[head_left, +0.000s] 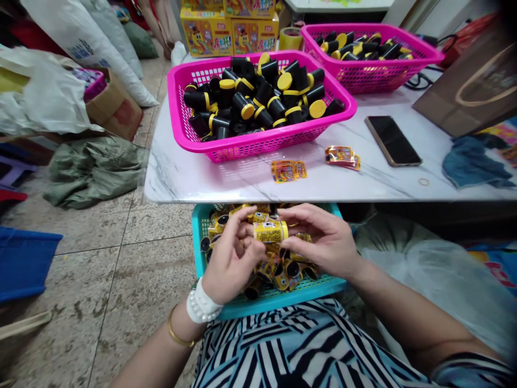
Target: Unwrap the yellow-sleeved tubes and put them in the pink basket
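Over a turquoise basket [269, 308], my left hand [234, 256] and my right hand [323, 237] face each other around a small cylinder [270, 232] with a yellow printed label and a yellow cap at its right end. The fingers of my left hand close round its left end. My right hand is curved at the capped end, thumb and fingers apart. Beneath, the basket holds several labelled cylinders. On the table lie two small stacks of printed sleeves [288, 171], [342, 157]. Behind them a pink basket [258, 145] is full of black cylinders with yellow caps.
A second pink basket [374, 70] of black cylinders stands behind, near yellow boxes [208, 35]. A phone [393, 140], a blue cloth [476, 161] and a brown paper bag [464, 86] are on the right of the table. Sacks and a person's legs show at the upper left.
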